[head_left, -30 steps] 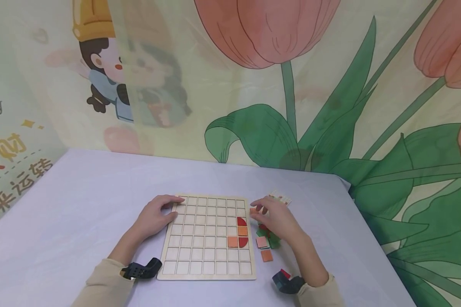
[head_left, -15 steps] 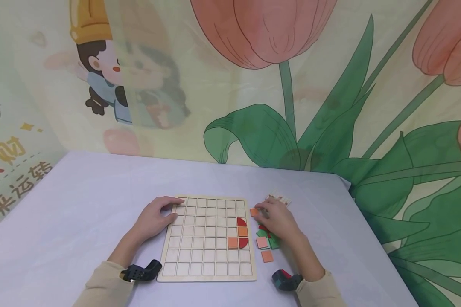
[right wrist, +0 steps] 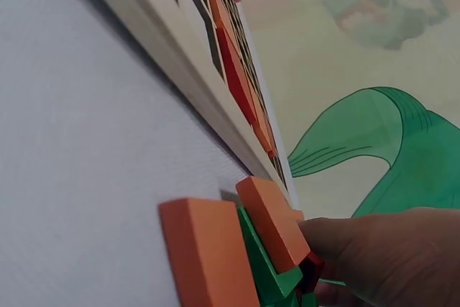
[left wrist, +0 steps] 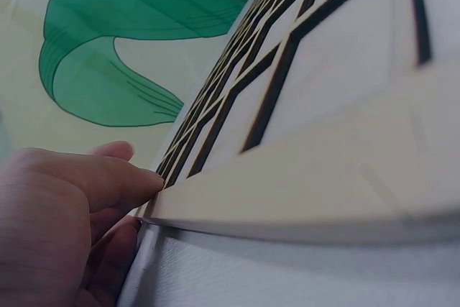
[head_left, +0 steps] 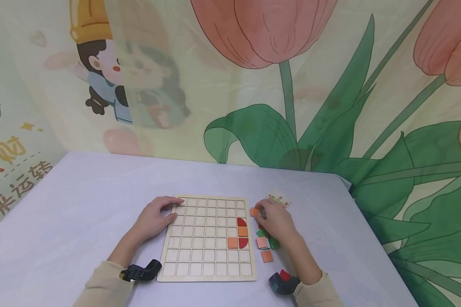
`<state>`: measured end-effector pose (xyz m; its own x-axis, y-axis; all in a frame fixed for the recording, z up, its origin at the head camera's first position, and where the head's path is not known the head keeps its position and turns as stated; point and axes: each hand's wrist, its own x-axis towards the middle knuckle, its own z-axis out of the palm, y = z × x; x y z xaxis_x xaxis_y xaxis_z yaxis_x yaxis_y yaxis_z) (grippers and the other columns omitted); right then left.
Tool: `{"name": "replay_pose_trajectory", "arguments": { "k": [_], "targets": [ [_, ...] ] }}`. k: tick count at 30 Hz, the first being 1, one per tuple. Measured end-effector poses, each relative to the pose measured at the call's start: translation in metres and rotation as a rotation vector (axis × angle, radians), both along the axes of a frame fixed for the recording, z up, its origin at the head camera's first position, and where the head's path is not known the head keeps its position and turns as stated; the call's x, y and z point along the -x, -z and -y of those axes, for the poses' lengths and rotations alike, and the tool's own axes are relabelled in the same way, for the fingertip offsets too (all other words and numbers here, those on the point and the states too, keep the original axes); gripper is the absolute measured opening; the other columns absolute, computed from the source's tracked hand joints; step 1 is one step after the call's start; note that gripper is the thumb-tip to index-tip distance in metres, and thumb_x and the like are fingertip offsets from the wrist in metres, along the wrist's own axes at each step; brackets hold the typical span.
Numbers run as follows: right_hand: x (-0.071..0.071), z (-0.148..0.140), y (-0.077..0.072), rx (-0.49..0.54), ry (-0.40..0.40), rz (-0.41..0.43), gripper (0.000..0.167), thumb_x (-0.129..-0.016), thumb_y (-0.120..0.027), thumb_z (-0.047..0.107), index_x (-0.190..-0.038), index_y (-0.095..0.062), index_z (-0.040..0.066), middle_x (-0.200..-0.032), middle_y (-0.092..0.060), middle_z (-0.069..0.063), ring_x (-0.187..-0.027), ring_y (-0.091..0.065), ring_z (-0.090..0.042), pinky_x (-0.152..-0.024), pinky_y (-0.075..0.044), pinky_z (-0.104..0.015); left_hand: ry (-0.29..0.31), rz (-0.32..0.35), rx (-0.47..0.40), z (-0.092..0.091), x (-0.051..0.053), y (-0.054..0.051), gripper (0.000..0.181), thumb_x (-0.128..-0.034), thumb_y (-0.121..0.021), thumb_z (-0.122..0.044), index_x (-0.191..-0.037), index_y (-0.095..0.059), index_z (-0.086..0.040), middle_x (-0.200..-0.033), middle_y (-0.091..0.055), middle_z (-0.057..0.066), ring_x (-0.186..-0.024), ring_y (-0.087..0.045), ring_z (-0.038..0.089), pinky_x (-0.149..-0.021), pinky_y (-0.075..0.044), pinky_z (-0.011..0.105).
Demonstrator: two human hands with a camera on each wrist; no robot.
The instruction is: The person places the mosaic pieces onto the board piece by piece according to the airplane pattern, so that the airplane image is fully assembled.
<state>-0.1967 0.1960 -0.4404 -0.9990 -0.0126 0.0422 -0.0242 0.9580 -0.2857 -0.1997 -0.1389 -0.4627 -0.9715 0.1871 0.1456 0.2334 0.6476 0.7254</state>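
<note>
A wooden grid board (head_left: 205, 254) lies flat on the table. My left hand (head_left: 153, 216) rests at its upper left, index finger over the rim and thumb against the left edge. In the left wrist view that hand touches the board's corner. Along the right columns sit two red rounded tiles (head_left: 242, 243) and two orange square tiles (head_left: 232, 242). Beyond the right edge, my right hand (head_left: 277, 219) reaches over a pile of loose tiles, thumb and index finger apart. An orange tile (head_left: 255, 212) lies by these fingers; the other fingertips are hidden.
Green tiles (head_left: 274, 243), a pink tile (head_left: 261, 242) and an orange tile (head_left: 267, 256) lie right of the board. A red piece (head_left: 284, 275) shows near the right wrist device. A patterned card (head_left: 281, 198) lies behind the right hand. A printed curtain (head_left: 169, 140) hangs behind the table.
My right hand has drawn away from the board's edge and lowered over the loose tiles. The left hand and the tiles on the board stay as they were.
</note>
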Motion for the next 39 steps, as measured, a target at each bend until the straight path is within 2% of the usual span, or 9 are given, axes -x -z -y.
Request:
{"name": "replay_pose_trajectory", "arguments": {
  "k": [3, 7, 10, 13, 16, 19, 24, 27, 39],
  "targets": [
    [0.000, 0.001, 0.000, 0.021, 0.006, 0.000, 0.030, -0.081, -0.075, 0.025, -0.107, -0.065, 0.016, -0.106, -0.066, -0.003, -0.093, -0.059, -0.017, -0.082, -0.056, -0.036, -0.001, 0.000, 0.000, 0.000, 0.000, 0.000, 0.036, -0.0848, -0.062, -0.007, -0.120, -0.064, -0.014, -0.127, -0.059, 0.011, -0.120, -0.052, 0.032, -0.100, -0.043, 0.049],
    [0.001, 0.000, 0.001, 0.047, 0.003, -0.011, 0.025, -0.081, -0.075, 0.023, -0.103, -0.064, 0.017, -0.094, -0.067, 0.000, -0.080, -0.057, -0.013, -0.069, -0.055, -0.027, -0.001, 0.002, -0.002, 0.000, 0.000, 0.000, 0.036, -0.0845, -0.062, -0.007, -0.120, -0.064, -0.013, -0.127, -0.059, 0.011, -0.120, -0.053, 0.032, -0.100, -0.043, 0.049],
    [0.000, 0.000, 0.001, 0.067, 0.004, -0.034, 0.020, -0.082, -0.074, 0.022, -0.099, -0.064, 0.018, -0.087, -0.066, 0.002, -0.072, -0.055, -0.011, -0.058, -0.050, -0.019, -0.001, 0.002, -0.004, -0.001, -0.001, -0.001, 0.036, -0.0842, -0.062, -0.007, -0.120, -0.064, -0.013, -0.128, -0.059, 0.012, -0.120, -0.052, 0.032, -0.100, -0.043, 0.049],
    [-0.002, 0.001, -0.002, 0.079, 0.010, -0.066, 0.017, -0.083, -0.073, 0.023, -0.098, -0.066, 0.019, -0.084, -0.066, 0.003, -0.068, -0.053, -0.010, -0.052, -0.044, -0.016, -0.002, 0.001, -0.002, -0.002, -0.001, -0.001, 0.036, -0.0842, -0.062, -0.007, -0.120, -0.064, -0.013, -0.128, -0.059, 0.012, -0.120, -0.052, 0.032, -0.100, -0.043, 0.049],
    [-0.005, 0.005, -0.008, 0.087, 0.004, -0.097, 0.017, -0.083, -0.073, 0.024, -0.098, -0.066, 0.020, -0.084, -0.066, 0.004, -0.068, -0.053, -0.010, -0.053, -0.043, -0.017, -0.004, 0.002, 0.001, -0.002, -0.001, -0.001, 0.036, -0.0843, -0.062, -0.007, -0.120, -0.064, -0.013, -0.128, -0.059, 0.012, -0.120, -0.052, 0.032, -0.100, -0.043, 0.049],
    [-0.010, 0.011, -0.015, 0.108, -0.050, -0.102, 0.016, -0.083, -0.074, 0.023, -0.097, -0.067, 0.020, -0.081, -0.066, 0.006, -0.068, -0.052, -0.010, -0.055, -0.044, -0.019, -0.006, 0.000, 0.002, -0.002, -0.001, -0.001, 0.036, -0.0842, -0.062, -0.007, -0.120, -0.064, -0.013, -0.128, -0.059, 0.011, -0.120, -0.052, 0.032, -0.100, -0.043, 0.049],
    [-0.018, 0.022, -0.023, 0.138, -0.202, -0.022, 0.011, -0.083, -0.073, 0.024, -0.093, -0.068, 0.023, -0.078, -0.064, 0.013, -0.068, -0.052, -0.006, -0.057, -0.045, -0.019, -0.008, -0.001, 0.002, -0.001, -0.001, 0.000, 0.036, -0.0840, -0.062, -0.007, -0.119, -0.064, -0.013, -0.128, -0.059, 0.011, -0.120, -0.052, 0.032, -0.100, -0.043, 0.049],
    [-0.021, 0.028, -0.023, 0.118, -0.258, 0.024, 0.009, -0.084, -0.072, 0.026, -0.092, -0.068, 0.024, -0.077, -0.064, 0.014, -0.068, -0.052, -0.005, -0.059, -0.045, -0.017, -0.010, 0.003, 0.001, -0.001, 0.000, 0.000, 0.036, -0.0842, -0.062, -0.007, -0.119, -0.064, -0.014, -0.128, -0.059, 0.012, -0.120, -0.052, 0.032, -0.100, -0.043, 0.049],
    [-0.027, 0.036, -0.019, 0.055, -0.316, 0.033, 0.007, -0.083, -0.073, 0.024, -0.088, -0.068, 0.023, -0.074, -0.063, 0.013, -0.064, -0.051, -0.003, -0.060, -0.046, -0.016, -0.006, -0.006, -0.003, -0.001, 0.000, 0.002, 0.037, -0.0839, -0.062, -0.006, -0.120, -0.064, -0.013, -0.127, -0.059, 0.011, -0.120, -0.053, 0.032, -0.100, -0.044, 0.048]
  ]
}}
